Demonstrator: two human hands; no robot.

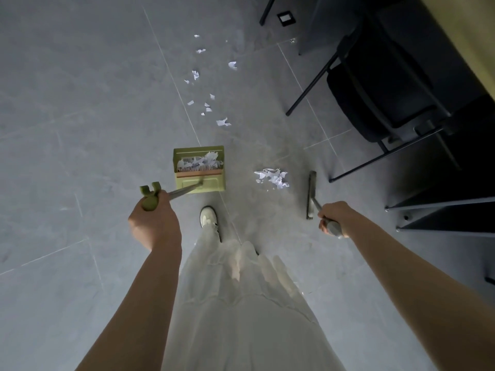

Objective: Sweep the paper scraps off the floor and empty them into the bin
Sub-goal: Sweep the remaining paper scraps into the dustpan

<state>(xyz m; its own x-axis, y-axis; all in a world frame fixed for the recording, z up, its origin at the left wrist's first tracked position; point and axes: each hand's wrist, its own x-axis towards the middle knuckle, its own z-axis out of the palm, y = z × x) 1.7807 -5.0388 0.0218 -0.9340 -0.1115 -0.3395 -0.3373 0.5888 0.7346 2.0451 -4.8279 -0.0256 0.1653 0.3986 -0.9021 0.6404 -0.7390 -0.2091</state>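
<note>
Two hands each grip a long handle. The left hand [154, 223] has its fingers curled tight round the green plastic grip of the pale green long-handled dustpan [199, 170], thumb side up, with the forked clip of the handle sticking out above the fist. The right hand [334, 218] wraps its fingers round the grey grip of the slim grey broom [311, 195]; the fingertips themselves are hidden under the palm.

From the left fist the metal shaft runs forward and down to the dustpan, which sits on the grey tiled floor [80, 129] and holds a heap of white paper scraps. From the right fist a short length of shaft meets the broom head, which lies flat on the floor, edge-on to the camera.

Just left of the broom head, between it and the dustpan, lies a small pile of torn white paper [272, 178]. Farther ahead, a loose trail of scattered white scraps [209, 103] runs up the floor. A white shoe [209, 216] stands behind the dustpan. A black metal-framed chair [375, 89] stands to the right.
</note>
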